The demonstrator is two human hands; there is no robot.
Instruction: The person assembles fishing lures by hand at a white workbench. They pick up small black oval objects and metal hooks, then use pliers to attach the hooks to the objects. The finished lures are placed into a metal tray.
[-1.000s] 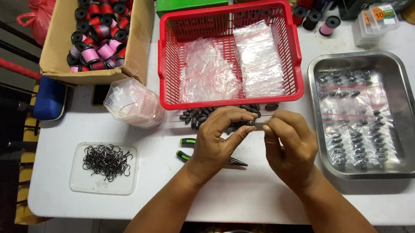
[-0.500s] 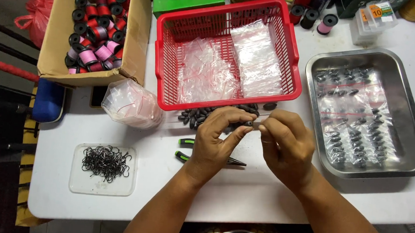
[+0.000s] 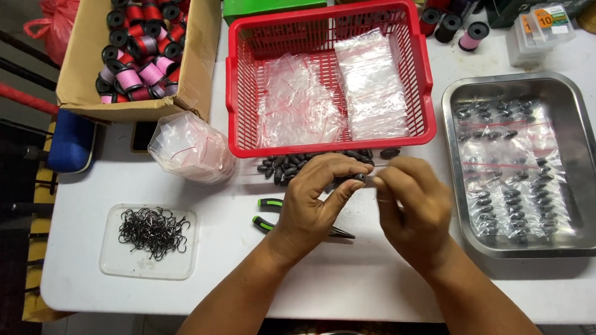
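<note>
Nearby, red basket [image 3: 330, 74], steel tray [image 3: 580, 230], pliers [image 3: 268, 213] under hands [image 3: 365, 191].

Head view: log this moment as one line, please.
left hand: pinching small dark oval sinker | right hand: fingertips at same sinker | dark sinker pile: beside red plastic basket | green-handled pliers: under left hand

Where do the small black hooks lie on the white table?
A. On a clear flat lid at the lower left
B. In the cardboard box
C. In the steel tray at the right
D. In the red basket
A: the heap of black hooks rests on the clear flat lid at the table's lower left, apart from the red basket, the steel tray and the cardboard box.
</note>
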